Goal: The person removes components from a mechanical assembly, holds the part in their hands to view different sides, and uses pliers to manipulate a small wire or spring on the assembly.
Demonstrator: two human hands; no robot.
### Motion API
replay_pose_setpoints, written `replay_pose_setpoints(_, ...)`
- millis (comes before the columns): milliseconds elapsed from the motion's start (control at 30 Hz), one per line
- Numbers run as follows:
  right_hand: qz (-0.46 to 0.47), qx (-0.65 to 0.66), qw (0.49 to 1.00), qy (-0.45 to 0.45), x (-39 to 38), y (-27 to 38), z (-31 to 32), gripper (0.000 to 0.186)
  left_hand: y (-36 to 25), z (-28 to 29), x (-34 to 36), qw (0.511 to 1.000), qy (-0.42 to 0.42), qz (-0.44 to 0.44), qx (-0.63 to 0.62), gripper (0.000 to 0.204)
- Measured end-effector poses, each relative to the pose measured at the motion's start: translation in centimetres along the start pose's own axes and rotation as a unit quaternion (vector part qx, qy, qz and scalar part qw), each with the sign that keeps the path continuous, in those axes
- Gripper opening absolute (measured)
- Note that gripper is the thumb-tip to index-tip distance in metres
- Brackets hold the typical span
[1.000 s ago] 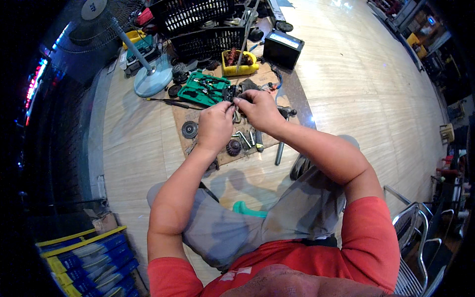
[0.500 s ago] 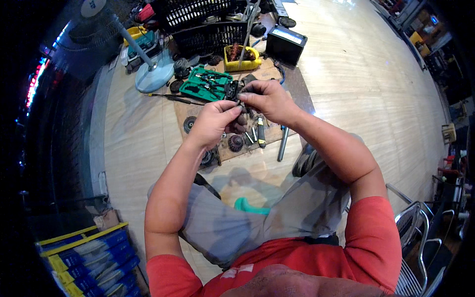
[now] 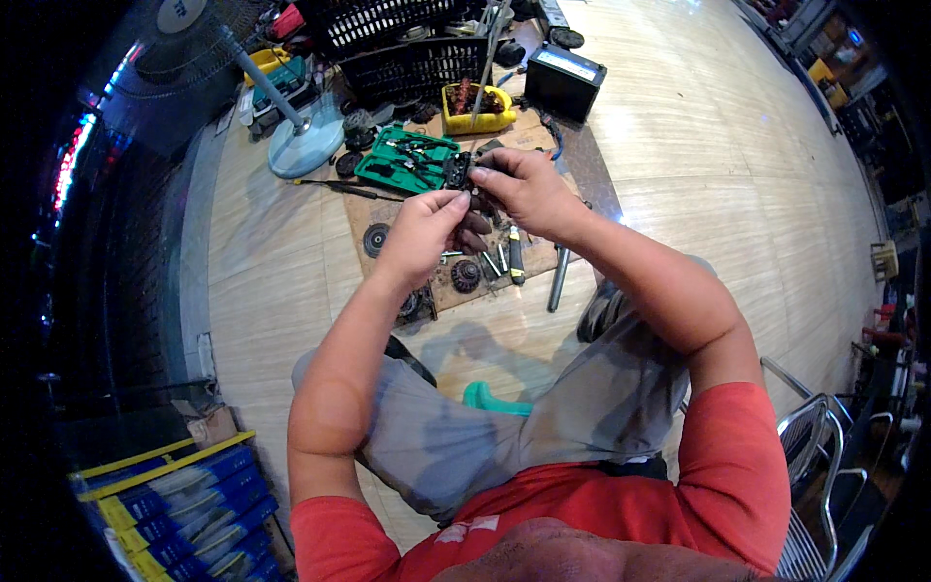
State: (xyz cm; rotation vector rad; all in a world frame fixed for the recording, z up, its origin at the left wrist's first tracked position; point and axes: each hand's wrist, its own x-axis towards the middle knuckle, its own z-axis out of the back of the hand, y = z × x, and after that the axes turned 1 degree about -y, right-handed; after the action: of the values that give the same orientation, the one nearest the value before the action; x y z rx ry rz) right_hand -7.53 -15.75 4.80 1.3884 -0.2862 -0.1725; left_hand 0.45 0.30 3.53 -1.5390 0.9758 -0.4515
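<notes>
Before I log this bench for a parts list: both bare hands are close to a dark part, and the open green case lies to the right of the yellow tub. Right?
Not quite: the head view shows the open green case to the left of the yellow tub. The left hand and right hand are indeed close to a dark part.

The shirt is red, with short sleeves; on its front there is a whitish patch. The trousers are grey and look loose, the footwear is dark.
</notes>
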Motion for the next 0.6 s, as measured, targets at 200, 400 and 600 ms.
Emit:
replay_pose_setpoints(200, -0.046, -0.016, 0.999, 0.013, -0.3, 0.2, 0.3, 0.024, 0.4, 0.7, 0.0, 0.997, 0.044, 0.050, -0.046, 0.021)
replay_pose_setpoints(400, 0.001, -0.088, 0.995, -0.056, -0.5, -0.4, -0.4, 0.026, 0.2, -1.1, -0.1, 0.977, -0.118, -0.052, 0.173, 0.018)
replay_pose_setpoints(600, -0.022, -0.098, 0.993, -0.061, -0.6, -0.9, -0.5, 0.026, 0.6, -1.7, -0.4, 0.852, -0.185, -0.218, 0.438, 0.017)
